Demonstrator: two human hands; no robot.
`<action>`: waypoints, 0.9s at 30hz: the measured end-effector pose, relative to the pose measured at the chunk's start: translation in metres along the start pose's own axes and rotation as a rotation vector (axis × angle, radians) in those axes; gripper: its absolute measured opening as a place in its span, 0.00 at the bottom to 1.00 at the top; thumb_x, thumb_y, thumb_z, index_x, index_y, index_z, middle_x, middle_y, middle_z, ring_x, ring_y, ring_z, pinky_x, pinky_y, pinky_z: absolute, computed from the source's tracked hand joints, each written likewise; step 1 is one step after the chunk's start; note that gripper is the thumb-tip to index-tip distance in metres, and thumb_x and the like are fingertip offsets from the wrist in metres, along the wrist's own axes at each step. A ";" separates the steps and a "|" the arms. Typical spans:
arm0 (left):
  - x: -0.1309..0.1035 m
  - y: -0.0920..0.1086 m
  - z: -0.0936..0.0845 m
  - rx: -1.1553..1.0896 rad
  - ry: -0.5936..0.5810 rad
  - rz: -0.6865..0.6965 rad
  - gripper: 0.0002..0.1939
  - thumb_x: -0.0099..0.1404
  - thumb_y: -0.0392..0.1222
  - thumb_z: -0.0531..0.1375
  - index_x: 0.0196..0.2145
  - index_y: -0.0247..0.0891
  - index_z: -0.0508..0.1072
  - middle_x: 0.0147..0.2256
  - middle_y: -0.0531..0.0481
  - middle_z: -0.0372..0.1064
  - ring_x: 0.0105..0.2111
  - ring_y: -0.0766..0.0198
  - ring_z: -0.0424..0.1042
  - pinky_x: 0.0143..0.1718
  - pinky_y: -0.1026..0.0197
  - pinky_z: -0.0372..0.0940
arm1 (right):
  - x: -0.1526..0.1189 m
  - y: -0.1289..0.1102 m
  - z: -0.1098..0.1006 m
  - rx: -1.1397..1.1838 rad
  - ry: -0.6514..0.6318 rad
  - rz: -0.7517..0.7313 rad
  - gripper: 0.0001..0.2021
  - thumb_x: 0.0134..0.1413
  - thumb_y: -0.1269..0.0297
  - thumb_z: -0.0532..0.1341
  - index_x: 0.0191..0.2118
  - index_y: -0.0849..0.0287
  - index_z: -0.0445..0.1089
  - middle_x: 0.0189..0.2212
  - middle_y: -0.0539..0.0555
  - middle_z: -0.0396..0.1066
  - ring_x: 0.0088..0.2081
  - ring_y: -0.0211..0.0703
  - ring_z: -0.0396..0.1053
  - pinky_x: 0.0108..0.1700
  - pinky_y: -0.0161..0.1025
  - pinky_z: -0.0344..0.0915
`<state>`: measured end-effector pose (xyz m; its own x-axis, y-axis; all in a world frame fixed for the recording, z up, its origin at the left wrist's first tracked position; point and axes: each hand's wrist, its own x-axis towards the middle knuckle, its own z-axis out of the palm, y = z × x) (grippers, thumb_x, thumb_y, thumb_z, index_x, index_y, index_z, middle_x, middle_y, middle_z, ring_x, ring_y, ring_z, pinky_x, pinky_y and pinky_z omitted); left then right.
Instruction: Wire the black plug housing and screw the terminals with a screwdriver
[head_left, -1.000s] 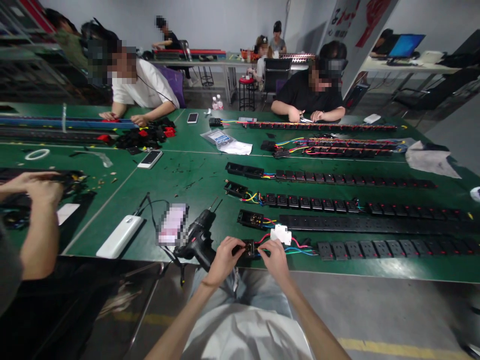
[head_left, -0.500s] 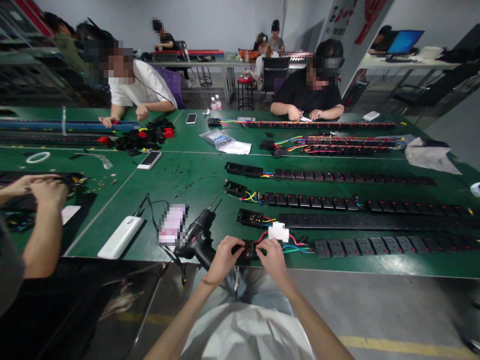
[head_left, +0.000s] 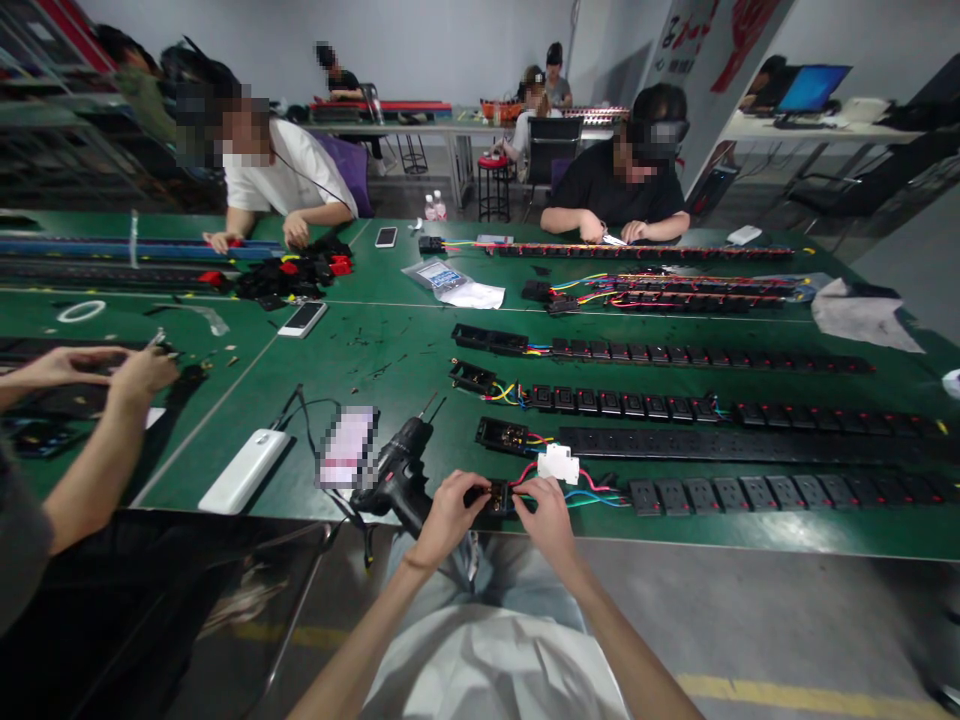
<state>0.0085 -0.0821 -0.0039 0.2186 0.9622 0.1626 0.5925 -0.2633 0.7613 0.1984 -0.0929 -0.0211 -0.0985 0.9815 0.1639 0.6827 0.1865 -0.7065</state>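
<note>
Between my two hands, at the table's front edge, is a small black terminal box [head_left: 498,497] with brass-coloured parts inside. My left hand [head_left: 456,510] pinches its left end with thumb and fingers. At the box's right side, my right hand [head_left: 546,512] has its fingers pinched together by the wires; whether it grips a wire or the box is hidden. Red, blue and green wires [head_left: 596,497] run right to a strip of black sockets [head_left: 742,492]. A white breaker-like block [head_left: 558,463] sits on the red wires just behind my right hand.
A black power drill [head_left: 401,470] lies left of my left hand, beside a phone [head_left: 349,447] and a white power bank [head_left: 245,470]. More socket strips [head_left: 622,400] lie behind. A co-worker's hands [head_left: 124,375] work at the far left; two people sit across the table.
My hands stay at the terminal box with almost no movement. The co-worker's hands at the left have moved apart and slightly right. The view has shifted slightly.
</note>
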 end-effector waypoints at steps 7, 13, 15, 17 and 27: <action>0.000 0.000 -0.001 0.006 -0.023 -0.007 0.07 0.59 0.33 0.59 0.37 0.41 0.72 0.35 0.51 0.69 0.38 0.62 0.67 0.42 0.58 0.63 | -0.002 -0.002 0.000 -0.173 -0.008 0.004 0.06 0.54 0.68 0.58 0.33 0.55 0.73 0.32 0.52 0.72 0.39 0.46 0.64 0.43 0.40 0.59; -0.001 0.000 0.000 0.026 -0.029 -0.004 0.07 0.59 0.33 0.59 0.36 0.42 0.72 0.34 0.52 0.70 0.38 0.62 0.67 0.41 0.58 0.63 | -0.003 -0.002 0.003 -0.211 -0.013 0.009 0.06 0.56 0.67 0.57 0.32 0.55 0.71 0.32 0.52 0.71 0.40 0.46 0.63 0.42 0.40 0.57; -0.001 -0.001 0.000 0.027 -0.028 -0.003 0.07 0.59 0.33 0.59 0.36 0.41 0.72 0.34 0.51 0.70 0.38 0.62 0.67 0.41 0.58 0.63 | -0.004 -0.003 0.004 -0.214 -0.012 0.017 0.06 0.57 0.67 0.57 0.32 0.55 0.70 0.32 0.51 0.71 0.40 0.46 0.62 0.42 0.40 0.56; -0.001 -0.001 0.000 0.025 -0.025 -0.002 0.07 0.60 0.33 0.58 0.36 0.41 0.72 0.34 0.51 0.70 0.38 0.62 0.68 0.41 0.58 0.63 | -0.004 -0.003 0.005 -0.214 -0.008 0.028 0.05 0.57 0.67 0.56 0.31 0.56 0.69 0.32 0.51 0.71 0.40 0.46 0.62 0.42 0.40 0.55; -0.001 0.000 0.000 0.037 -0.022 -0.011 0.06 0.60 0.35 0.58 0.36 0.41 0.72 0.34 0.50 0.69 0.38 0.61 0.67 0.41 0.58 0.64 | -0.003 -0.004 0.007 -0.212 -0.020 0.065 0.05 0.56 0.68 0.57 0.30 0.57 0.67 0.32 0.51 0.71 0.40 0.45 0.62 0.40 0.40 0.52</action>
<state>0.0084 -0.0832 -0.0045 0.2285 0.9634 0.1405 0.6234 -0.2556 0.7390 0.1907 -0.0967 -0.0239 -0.0625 0.9922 0.1075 0.8248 0.1120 -0.5542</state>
